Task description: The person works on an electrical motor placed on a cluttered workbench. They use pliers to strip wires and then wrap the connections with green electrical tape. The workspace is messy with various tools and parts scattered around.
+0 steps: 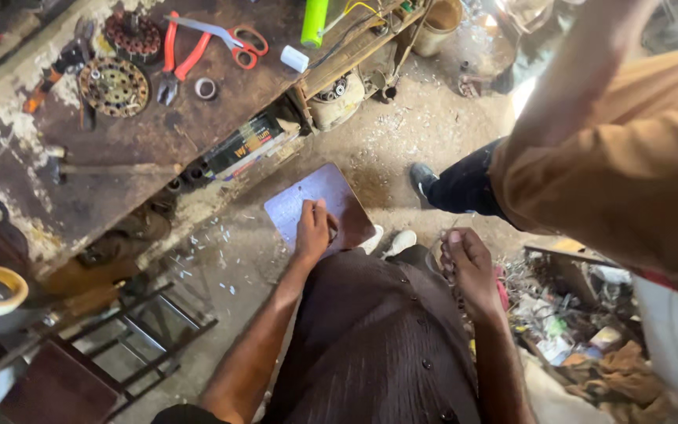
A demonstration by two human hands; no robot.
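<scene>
A worn, paint-flaked brown wooden tabletop (pixel 143 133) fills the upper left; near its far edge lie red-handled pliers (pixel 173 59) and orange-handled scissors (pixel 233 38) beside a round copper-wound motor stator (pixel 114 86). Another person in a tan shirt (pixel 629 173) stands at the right. On the seated person's knee rests a flat brown rounded board (pixel 323 206). The left hand (pixel 312 229) presses on it, fingers together. The right hand (pixel 468 267) curls shut; what it grips I cannot tell.

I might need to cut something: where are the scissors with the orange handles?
The scissors lie on the workbench at the top of the head view, left of centre, between the red-handled pliers and a green cylinder.
</scene>
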